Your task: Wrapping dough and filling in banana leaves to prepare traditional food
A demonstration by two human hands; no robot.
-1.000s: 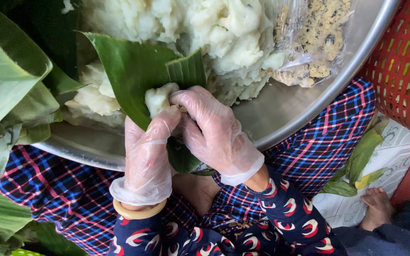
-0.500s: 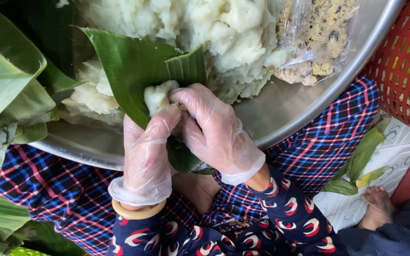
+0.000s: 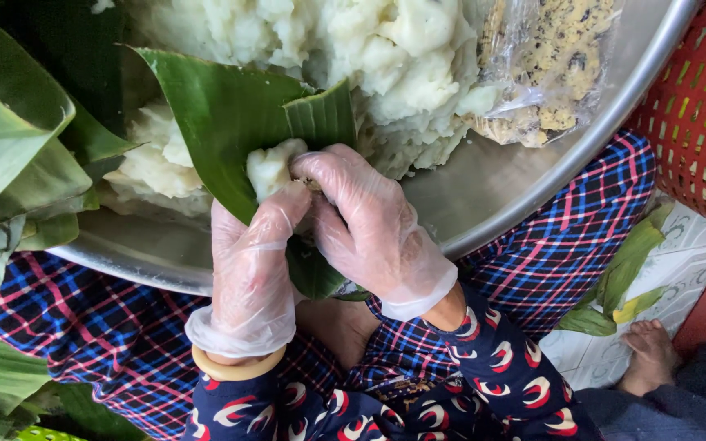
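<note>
Frame centre: left hand [image 3: 248, 269] and right hand [image 3: 369, 229], both in clear plastic gloves, are closed together on a folded green banana leaf [image 3: 230, 122] holding a lump of white dough [image 3: 270, 167]. Beyond, a wide round steel basin [image 3: 492, 188] carries a heap of white dough [image 3: 353, 49]. Upper right, a clear plastic bag of yellowish crumbly filling [image 3: 549, 57], cut off by the frame edge. Loose green leaves [image 3: 10, 163] at left overlap the basin rim. A red plastic basket [image 3: 700, 106] stands at right.

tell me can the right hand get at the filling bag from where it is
Probably yes. The right hand is busy on the leaf with its dough lump, but the filling bag lies uncovered in the pan just beyond, with nothing between them.
</note>
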